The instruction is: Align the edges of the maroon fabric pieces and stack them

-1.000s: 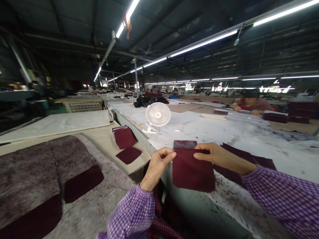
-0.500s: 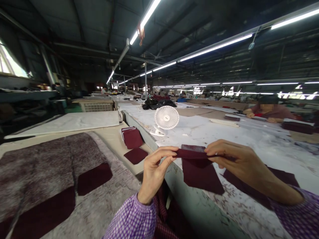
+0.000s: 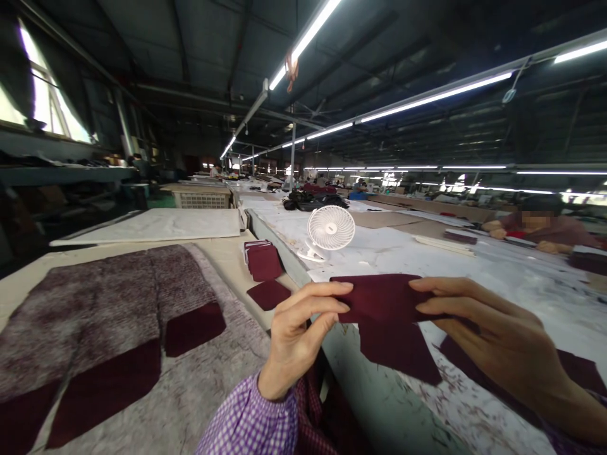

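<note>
A dark maroon fabric piece (image 3: 379, 298) is held up between my hands, its flat face toward me. My left hand (image 3: 308, 322) pinches its left end between thumb and fingers. At the right end, my right hand (image 3: 488, 328) grips the cloth; its thumb is partly hidden. Just below, another maroon fabric panel (image 3: 398, 354) lies on the white-covered table (image 3: 393, 253) and hangs toward its edge. More maroon cloth (image 3: 581, 370) lies under and beyond my right forearm.
A white fan (image 3: 331, 227) stands on the table ahead. To the left, a stack of maroon pieces (image 3: 264, 261) and a single piece (image 3: 269, 294) lie on a lower beige surface. Larger mottled panels (image 3: 109, 303) spread nearer. A co-worker (image 3: 540, 230) sits at the far right.
The held cloth was a narrow folded strip and now shows a taller flat face. My hands have moved slightly apart. The view has turned a little left.
</note>
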A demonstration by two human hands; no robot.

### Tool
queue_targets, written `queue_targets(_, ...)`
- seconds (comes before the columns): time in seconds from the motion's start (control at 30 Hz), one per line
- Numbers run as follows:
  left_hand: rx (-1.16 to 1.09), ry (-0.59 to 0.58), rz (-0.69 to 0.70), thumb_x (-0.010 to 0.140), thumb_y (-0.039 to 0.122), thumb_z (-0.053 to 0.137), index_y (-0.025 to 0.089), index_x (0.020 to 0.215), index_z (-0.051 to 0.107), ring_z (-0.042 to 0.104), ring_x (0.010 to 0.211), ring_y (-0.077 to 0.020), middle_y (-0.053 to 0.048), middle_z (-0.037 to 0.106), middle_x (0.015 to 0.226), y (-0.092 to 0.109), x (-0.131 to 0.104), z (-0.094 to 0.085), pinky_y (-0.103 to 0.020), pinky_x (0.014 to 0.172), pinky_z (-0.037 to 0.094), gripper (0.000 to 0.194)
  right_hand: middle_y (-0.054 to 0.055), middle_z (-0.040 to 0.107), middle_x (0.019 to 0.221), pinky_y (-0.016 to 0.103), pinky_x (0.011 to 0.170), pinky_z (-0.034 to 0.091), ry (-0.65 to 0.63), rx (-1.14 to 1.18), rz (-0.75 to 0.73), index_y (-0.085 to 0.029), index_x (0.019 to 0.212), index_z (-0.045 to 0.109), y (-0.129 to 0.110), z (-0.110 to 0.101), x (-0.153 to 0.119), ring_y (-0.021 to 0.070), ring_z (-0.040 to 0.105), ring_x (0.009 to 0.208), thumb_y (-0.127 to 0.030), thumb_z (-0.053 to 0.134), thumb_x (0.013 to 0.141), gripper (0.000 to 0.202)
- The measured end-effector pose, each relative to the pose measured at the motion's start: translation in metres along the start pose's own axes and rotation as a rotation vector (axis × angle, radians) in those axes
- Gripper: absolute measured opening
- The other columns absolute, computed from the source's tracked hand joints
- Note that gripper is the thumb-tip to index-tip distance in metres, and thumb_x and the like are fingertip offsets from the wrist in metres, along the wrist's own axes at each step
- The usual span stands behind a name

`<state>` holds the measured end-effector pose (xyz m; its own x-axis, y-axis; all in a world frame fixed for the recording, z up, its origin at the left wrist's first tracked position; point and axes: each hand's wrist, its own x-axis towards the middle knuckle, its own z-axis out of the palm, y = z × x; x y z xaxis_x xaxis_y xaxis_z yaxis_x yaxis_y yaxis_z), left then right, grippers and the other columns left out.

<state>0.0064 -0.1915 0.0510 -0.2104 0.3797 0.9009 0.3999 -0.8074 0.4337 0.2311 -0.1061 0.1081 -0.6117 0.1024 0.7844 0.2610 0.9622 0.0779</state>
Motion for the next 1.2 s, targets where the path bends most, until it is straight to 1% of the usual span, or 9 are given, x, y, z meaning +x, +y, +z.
queue_targets(0.2, -0.019, -0.001, 0.036, 0.08, 0.003, 0.059, 0.021, 0.09, 0.067, 0.064, 0.095, -0.0169, -0.003, 0.069, 0.104, 0.001, 0.0, -0.001, -0.033, 0.084, 0.053, 0.022, 0.0, 0.064, 0.104, 0.025, 0.079, 0.054, 0.021, -0.027, -0.022, -0.029, 0.091, 0.06, -0.002, 0.001, 0.0, 0.0141, 0.063, 0.09, -0.01, 0.055, 0.082, 0.021)
queue_targets(0.4, -0.032, -0.009, 0.083, 0.08, 0.001, 0.058, 0.019, 0.091, 0.067, 0.064, 0.096, -0.017, -0.005, 0.069, 0.105, 0.001, 0.0, -0.005, -0.032, 0.085, 0.052, 0.023, 0.002, 0.064, 0.103, 0.021, 0.08, 0.052, 0.071, -0.106, -0.134, -0.023, 0.09, 0.061, -0.008, -0.002, 0.004, 0.0113, 0.063, 0.088, -0.006, 0.055, 0.082, 0.019)
queue_targets(0.5, -0.043, 0.005, 0.068, 0.08, 0.001, 0.058, 0.019, 0.091, 0.067, 0.063, 0.097, -0.0167, -0.005, 0.069, 0.105, 0.001, 0.0, -0.006, -0.032, 0.087, 0.052, 0.024, 0.004, 0.065, 0.102, 0.022, 0.083, 0.052, 0.071, -0.102, -0.144, -0.022, 0.093, 0.061, -0.01, -0.004, 0.005, 0.0121, 0.064, 0.089, -0.007, 0.055, 0.083, 0.018)
queue_targets(0.63, -0.064, 0.018, 0.047, 0.08, 0.003, 0.058, 0.02, 0.091, 0.068, 0.063, 0.099, -0.0176, -0.005, 0.069, 0.104, -0.004, -0.001, -0.006, -0.034, 0.088, 0.051, 0.023, 0.006, 0.067, 0.101, 0.023, 0.08, 0.054, 0.087, -0.096, -0.103, -0.021, 0.103, 0.057, -0.012, -0.004, 0.005, 0.0131, 0.064, 0.09, -0.008, 0.055, 0.083, 0.024)
queue_targets(0.73, -0.066, 0.044, 0.003, 0.08, 0.004, 0.058, 0.019, 0.089, 0.068, 0.063, 0.099, -0.0194, -0.006, 0.068, 0.104, -0.011, -0.003, -0.006, -0.035, 0.087, 0.052, 0.02, 0.005, 0.067, 0.099, 0.025, 0.079, 0.055, 0.108, -0.04, -0.047, -0.022, 0.106, 0.055, -0.016, -0.003, 0.006, 0.0135, 0.064, 0.091, -0.003, 0.051, 0.083, 0.03)
queue_targets(0.83, -0.062, 0.079, -0.031, 0.079, 0.004, 0.059, 0.019, 0.086, 0.069, 0.062, 0.098, -0.0195, -0.006, 0.068, 0.103, -0.019, -0.005, -0.008, -0.033, 0.084, 0.052, 0.02, 0.005, 0.068, 0.098, 0.025, 0.075, 0.056, 0.14, 0.029, -0.015, -0.021, 0.108, 0.054, -0.018, -0.002, 0.007, 0.0136, 0.064, 0.091, -0.001, 0.05, 0.083, 0.033)
queue_targets(0.97, -0.065, 0.084, -0.014, 0.077, 0.002, 0.06, 0.019, 0.086, 0.068, 0.061, 0.099, -0.0184, -0.005, 0.067, 0.104, -0.025, -0.006, -0.011, -0.031, 0.086, 0.05, 0.021, 0.005, 0.067, 0.096, 0.023, 0.072, 0.056, 0.147, 0.064, 0.013, -0.02, 0.109, 0.056, -0.017, -0.001, 0.006, 0.0122, 0.064, 0.086, -0.001, 0.051, 0.082, 0.032)
queue_targets(1.07, -0.04, 0.072, 0.015, 0.077, 0.001, 0.059, 0.019, 0.086, 0.068, 0.061, 0.099, -0.0178, -0.004, 0.067, 0.105, -0.025, -0.007, -0.015, -0.031, 0.089, 0.049, 0.022, 0.006, 0.067, 0.098, 0.025, 0.077, 0.056, 0.162, 0.111, -0.003, -0.019, 0.109, 0.055, -0.017, -0.001, 0.006, 0.0133, 0.063, 0.091, -0.001, 0.051, 0.082, 0.033)
queue_targets(1.2, 0.056, 0.056, 0.086, 0.076, -0.002, 0.058, 0.019, 0.085, 0.067, 0.061, 0.097, -0.0175, -0.004, 0.067, 0.105, -0.017, -0.008, -0.021, -0.031, 0.089, 0.048, 0.024, 0.006, 0.066, 0.101, 0.028, 0.082, 0.055, 0.192, 0.209, -0.058, -0.02, 0.112, 0.052, -0.018, -0.002, 0.005, 0.015, 0.062, 0.098, 0.0, 0.051, 0.081, 0.037)
